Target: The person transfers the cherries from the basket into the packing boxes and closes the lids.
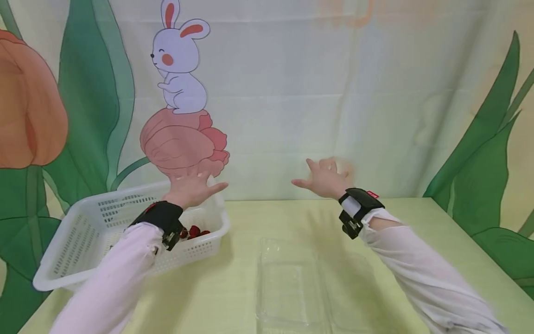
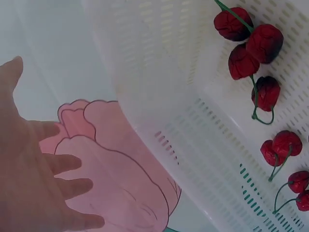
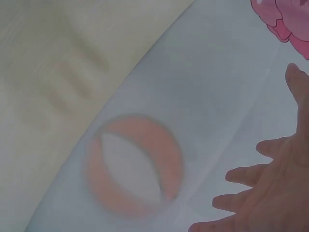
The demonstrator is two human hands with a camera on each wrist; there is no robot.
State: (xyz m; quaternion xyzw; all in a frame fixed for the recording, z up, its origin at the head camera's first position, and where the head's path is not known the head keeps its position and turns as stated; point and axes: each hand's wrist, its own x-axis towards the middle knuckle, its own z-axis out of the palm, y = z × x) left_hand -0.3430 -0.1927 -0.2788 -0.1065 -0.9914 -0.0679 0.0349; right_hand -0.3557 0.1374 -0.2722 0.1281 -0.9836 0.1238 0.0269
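Observation:
My left hand (image 1: 189,189) is held up over the far right part of a white plastic basket (image 1: 89,204), fingers spread, holding nothing. In the left wrist view dark red cherries (image 2: 264,43) with green stems lie in the basket, some in joined pairs. My right hand (image 1: 327,180) hovers above the far part of the table, also with spread fingers and nothing in it. Nearer on the table, between the two arms, sits a clear plastic box (image 1: 289,287), with a flat transparent lid-like part to its right. The left forearm hides part of the basket.
A light green cloth covers the table (image 1: 242,260). Behind it hangs a pale curtain (image 1: 271,102) printed with a rabbit, tulips and leaves. The basket stands at the table's left side, against the curtain.

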